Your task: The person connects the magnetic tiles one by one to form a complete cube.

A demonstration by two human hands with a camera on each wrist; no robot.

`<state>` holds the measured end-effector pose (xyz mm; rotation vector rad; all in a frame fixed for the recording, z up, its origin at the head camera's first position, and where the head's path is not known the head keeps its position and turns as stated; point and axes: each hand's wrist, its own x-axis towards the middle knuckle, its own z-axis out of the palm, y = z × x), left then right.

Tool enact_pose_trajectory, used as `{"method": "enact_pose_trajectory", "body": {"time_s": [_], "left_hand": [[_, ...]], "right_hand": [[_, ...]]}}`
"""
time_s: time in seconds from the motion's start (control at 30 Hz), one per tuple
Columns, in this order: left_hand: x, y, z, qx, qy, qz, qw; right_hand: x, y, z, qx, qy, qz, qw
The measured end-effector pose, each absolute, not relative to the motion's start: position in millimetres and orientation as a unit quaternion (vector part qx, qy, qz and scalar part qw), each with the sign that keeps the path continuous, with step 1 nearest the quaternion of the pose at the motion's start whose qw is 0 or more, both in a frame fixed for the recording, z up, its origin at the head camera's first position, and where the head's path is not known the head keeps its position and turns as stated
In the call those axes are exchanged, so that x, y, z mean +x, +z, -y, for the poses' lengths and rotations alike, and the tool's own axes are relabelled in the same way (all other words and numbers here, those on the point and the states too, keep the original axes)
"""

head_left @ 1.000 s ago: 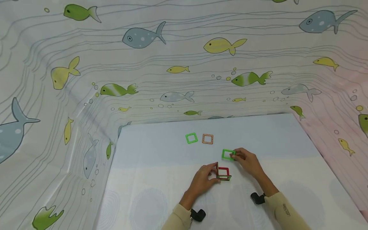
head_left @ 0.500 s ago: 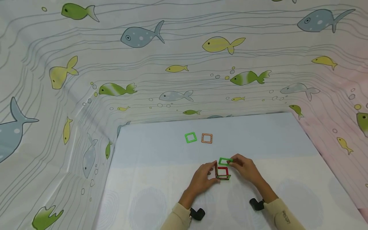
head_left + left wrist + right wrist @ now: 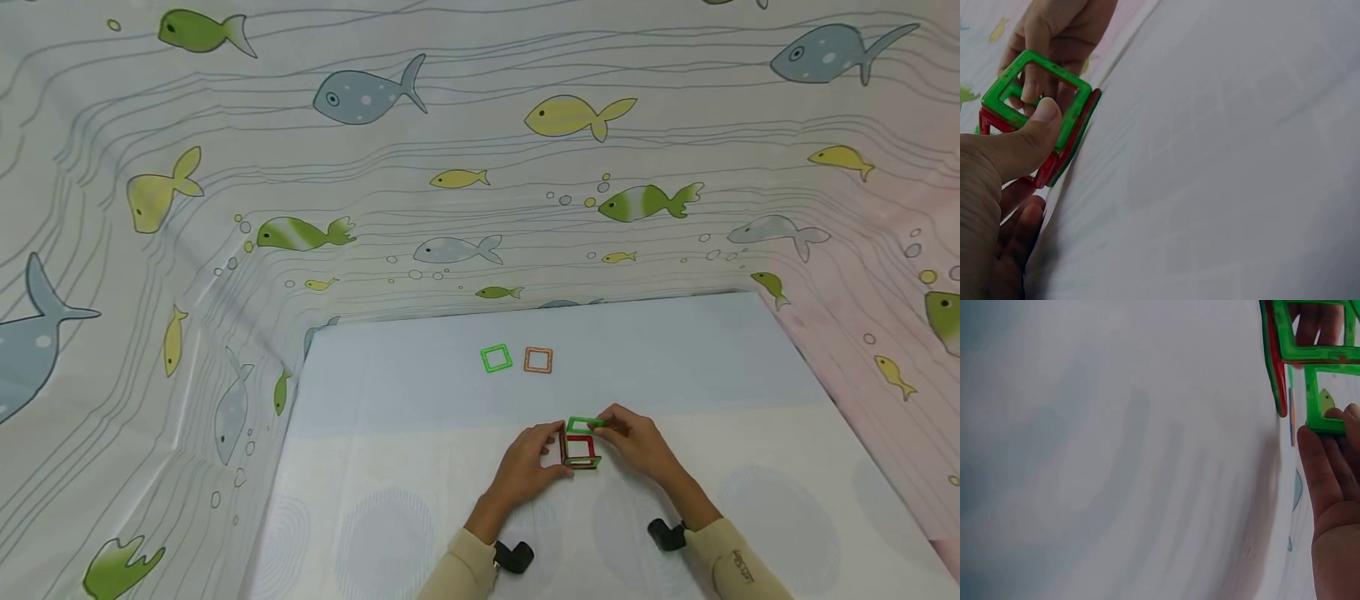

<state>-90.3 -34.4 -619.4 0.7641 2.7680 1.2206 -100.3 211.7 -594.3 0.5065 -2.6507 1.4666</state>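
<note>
In the head view, my left hand (image 3: 519, 471) holds a small open structure of magnetic tiles, its thumb at the front. A red square tile (image 3: 592, 447) forms the base, with one wall upright on the left and a green front tile (image 3: 1063, 75) standing, under my left thumb in the left wrist view. My right hand (image 3: 637, 442) pinches another green square tile (image 3: 1312, 400) by its right side, between thumb and fingers. That tile is tilted, close over the base's back edge, its left end near the left wall.
Farther back on the white table (image 3: 675, 358) lie a loose green square tile (image 3: 484, 361) and an orange square tile (image 3: 537, 371), side by side. Fish-patterned cloth (image 3: 375, 192) rises behind the table and on both sides. A black wrist camera (image 3: 514, 558) sits at the left sleeve.
My right hand has brought the green tile left and toward me, from behind the structure's right to its back edge. My left hand keeps its grip almost in place.
</note>
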Motion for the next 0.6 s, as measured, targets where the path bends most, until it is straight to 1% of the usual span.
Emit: {"method": "enact_pose_trajectory", "body": {"time_s": [0.17,0.6], "left_hand": [[-89.8,-619.1,33.8,0.240,0.386,-0.890,0.012],[-89.3,-617.8,34.5,0.243,0.391,-0.888,0.013]], "right_hand": [[-99.6,-595.9,-210.9,0.179,0.476,0.860,0.031],[-99.9,-597.5,-210.0,0.186,0.468,0.864,-0.010]]}}
